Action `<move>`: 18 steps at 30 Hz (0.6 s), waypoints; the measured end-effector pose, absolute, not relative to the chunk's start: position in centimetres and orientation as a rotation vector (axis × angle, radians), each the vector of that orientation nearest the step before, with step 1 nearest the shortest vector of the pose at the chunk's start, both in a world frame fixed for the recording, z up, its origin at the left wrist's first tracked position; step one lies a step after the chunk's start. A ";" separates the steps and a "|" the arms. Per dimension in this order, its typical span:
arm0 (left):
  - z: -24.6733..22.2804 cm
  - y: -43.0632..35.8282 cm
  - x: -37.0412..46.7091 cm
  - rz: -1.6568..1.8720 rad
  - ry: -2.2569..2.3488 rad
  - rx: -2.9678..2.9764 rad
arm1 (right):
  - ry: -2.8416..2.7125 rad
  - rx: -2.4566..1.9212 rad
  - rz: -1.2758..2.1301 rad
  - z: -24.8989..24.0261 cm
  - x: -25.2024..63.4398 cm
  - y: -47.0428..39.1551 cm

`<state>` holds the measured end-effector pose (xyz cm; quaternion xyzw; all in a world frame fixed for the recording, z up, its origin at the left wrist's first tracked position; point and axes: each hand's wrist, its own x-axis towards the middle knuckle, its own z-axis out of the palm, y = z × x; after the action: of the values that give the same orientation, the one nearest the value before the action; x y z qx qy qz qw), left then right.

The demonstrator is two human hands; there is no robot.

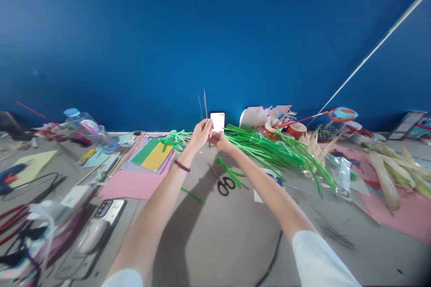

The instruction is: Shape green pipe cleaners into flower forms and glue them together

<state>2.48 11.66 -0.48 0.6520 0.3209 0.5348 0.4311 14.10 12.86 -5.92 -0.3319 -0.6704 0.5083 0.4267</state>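
The left hand (201, 133) is pinching thin strands (205, 104) upright above the tabletop (229, 242), right by the lit screen (218, 121); the right hand (220, 142) is meeting it, grip too hidden to call!

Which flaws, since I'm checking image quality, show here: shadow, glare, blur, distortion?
Head view: a dark shadow lies beside the left arm on the table; the small screen glares nearly white. Head view: the thin strands look faint against the blue wall; toward the edges, the bottle and husks look soft and stretched.
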 end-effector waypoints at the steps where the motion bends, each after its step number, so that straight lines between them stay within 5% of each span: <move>1: -0.6 11.6 2.3 1.337 0.803 1.640 | -1.676 -0.830 1.267 -6.1 14.0 12.8; 18: -0.5 10.9 3.1 1.370 0.724 1.168 | -1.720 -0.846 1.350 -7.4 13.8 11.8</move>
<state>3.10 10.91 -0.54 0.4967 0.3078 0.5825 0.5650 13.77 11.84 -7.42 -0.3324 -0.6761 0.5307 0.3883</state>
